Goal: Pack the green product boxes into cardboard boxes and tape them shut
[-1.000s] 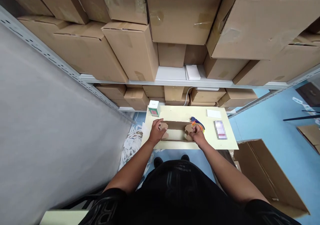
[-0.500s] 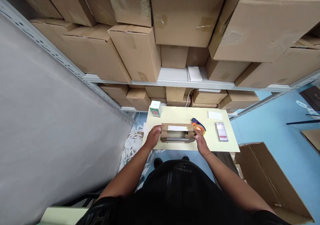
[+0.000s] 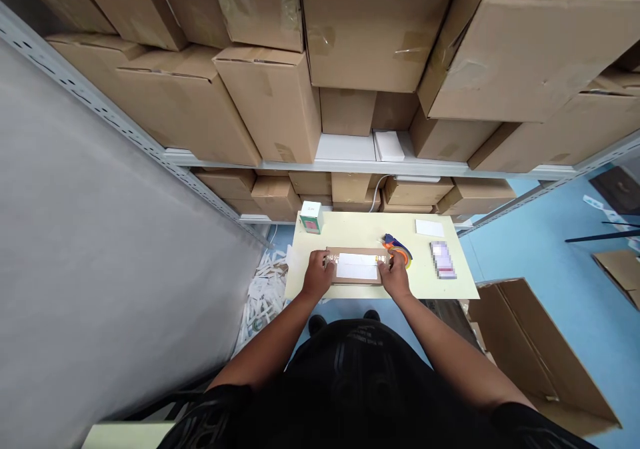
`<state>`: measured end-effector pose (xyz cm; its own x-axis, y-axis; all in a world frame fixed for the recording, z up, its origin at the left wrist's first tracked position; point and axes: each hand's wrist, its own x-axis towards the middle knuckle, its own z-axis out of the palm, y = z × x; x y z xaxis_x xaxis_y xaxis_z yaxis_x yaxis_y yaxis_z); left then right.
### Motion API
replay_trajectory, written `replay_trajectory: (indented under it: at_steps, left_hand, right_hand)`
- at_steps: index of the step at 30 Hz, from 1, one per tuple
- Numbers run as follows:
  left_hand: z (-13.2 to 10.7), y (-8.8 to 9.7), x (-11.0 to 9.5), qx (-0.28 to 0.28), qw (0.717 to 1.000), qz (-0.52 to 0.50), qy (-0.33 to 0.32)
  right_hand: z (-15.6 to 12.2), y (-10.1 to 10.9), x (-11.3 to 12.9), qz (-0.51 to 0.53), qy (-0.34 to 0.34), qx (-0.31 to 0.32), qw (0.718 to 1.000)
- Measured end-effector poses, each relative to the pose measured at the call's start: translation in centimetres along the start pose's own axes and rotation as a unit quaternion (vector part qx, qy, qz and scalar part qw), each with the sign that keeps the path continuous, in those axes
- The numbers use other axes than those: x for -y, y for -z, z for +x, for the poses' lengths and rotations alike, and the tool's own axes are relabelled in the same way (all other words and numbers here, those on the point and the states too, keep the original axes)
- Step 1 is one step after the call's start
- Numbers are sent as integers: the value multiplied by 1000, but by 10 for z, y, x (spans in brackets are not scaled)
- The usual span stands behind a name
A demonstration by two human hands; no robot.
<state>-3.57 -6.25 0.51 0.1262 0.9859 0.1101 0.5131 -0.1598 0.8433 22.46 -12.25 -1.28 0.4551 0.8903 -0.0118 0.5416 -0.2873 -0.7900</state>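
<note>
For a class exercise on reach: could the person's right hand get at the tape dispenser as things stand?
Probably yes: the right hand is close beside the tape dispenser, with nothing visible between them. It holds the cardboard box, though, so would likely have to let go first.

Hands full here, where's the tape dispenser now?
In the head view, the tape dispenser is on the table, just beyond your right hand, by the right end of the cardboard box.

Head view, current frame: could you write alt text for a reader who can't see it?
A person's left hand and right hand hold the ends of a closed cardboard box with a white label on top, at a pale table. A blue-and-orange tape dispenser lies just beyond the right hand; shelves of cartons stand behind.
</note>
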Motion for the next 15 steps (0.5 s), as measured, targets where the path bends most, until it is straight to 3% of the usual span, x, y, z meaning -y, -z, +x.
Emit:
replay_trajectory:
  at_steps: [3,7,10,12,15]
  left_hand:
    - [0,-2,-8,-15,997,72,-19]
    - [1,2,-24,41,961,233,-143]
    - [3,3,-35,127,919,324,-183]
    - [4,2,-41,169,901,362,-170]
    - [3,-4,-46,177,896,384,-138]
  right_hand:
    - [-1,-1,-4,20,-26,4,999]
    - [4,22,-22,43,-44,28,998]
    - [25,49,-40,-103,-49,44,993]
    - [46,60,-49,-227,-55,67,970]
    - [82,59,-59,-337,-73,117,932]
